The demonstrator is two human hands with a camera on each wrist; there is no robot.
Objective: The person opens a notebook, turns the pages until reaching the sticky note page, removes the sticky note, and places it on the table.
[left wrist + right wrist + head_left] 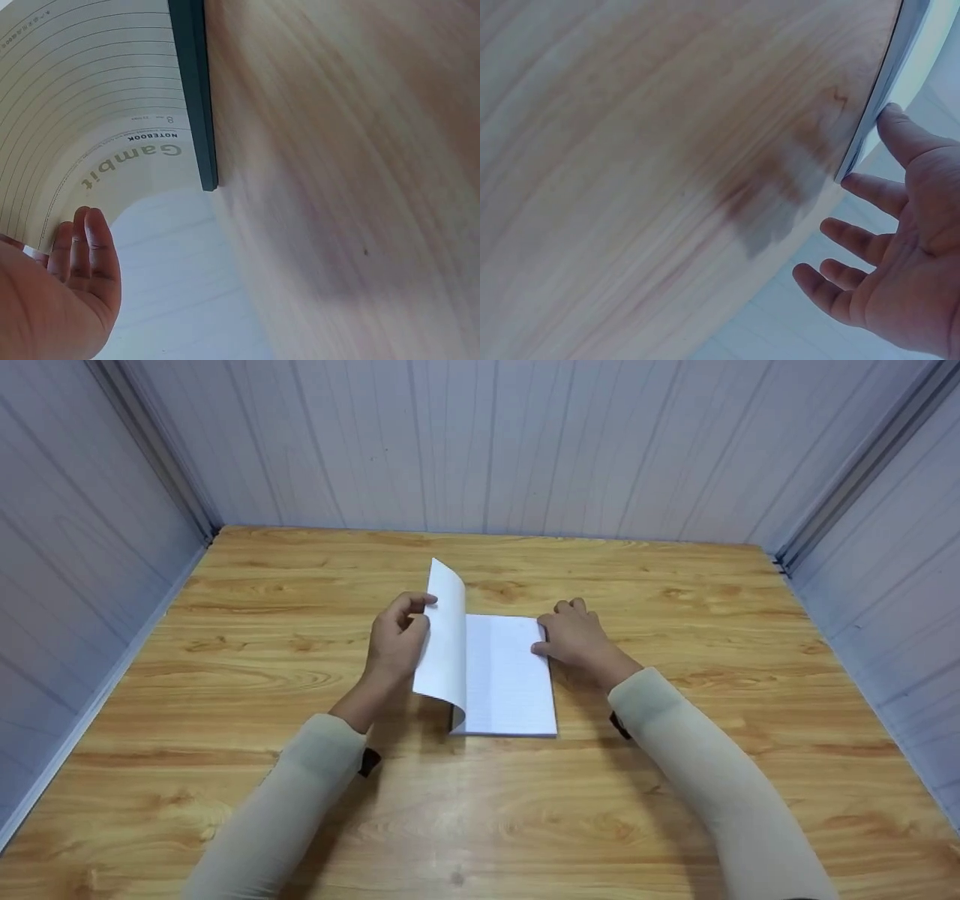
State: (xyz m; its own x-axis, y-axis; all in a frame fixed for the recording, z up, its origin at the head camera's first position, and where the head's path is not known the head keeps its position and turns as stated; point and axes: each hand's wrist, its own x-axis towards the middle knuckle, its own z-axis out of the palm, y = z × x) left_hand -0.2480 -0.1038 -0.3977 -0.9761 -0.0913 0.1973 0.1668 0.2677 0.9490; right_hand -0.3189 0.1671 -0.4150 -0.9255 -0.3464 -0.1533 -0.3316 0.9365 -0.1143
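Note:
A notebook [514, 682] lies open on the wooden table, its right side showing a pale lined page. Left of it a white leaf [442, 637] stands raised and curves over from the spine. My left hand [397, 637] pinches the outer edge of this leaf between thumb and fingers. In the left wrist view the leaf's lined face carries the printed words "Gambit" and "NOTEBOOK", beside a dark green spine edge [193, 97]. My right hand [574, 637] rests at the notebook's upper right edge, thumb on the page side and index fingertip at the corner, other fingers spread loosely.
The wood-grain table [480, 810] extends around the notebook on every side. Pale panelled walls [480, 442] rise behind it and at left and right. Both forearms wear light sleeves, with a dark strap piece [369, 762] under the left one.

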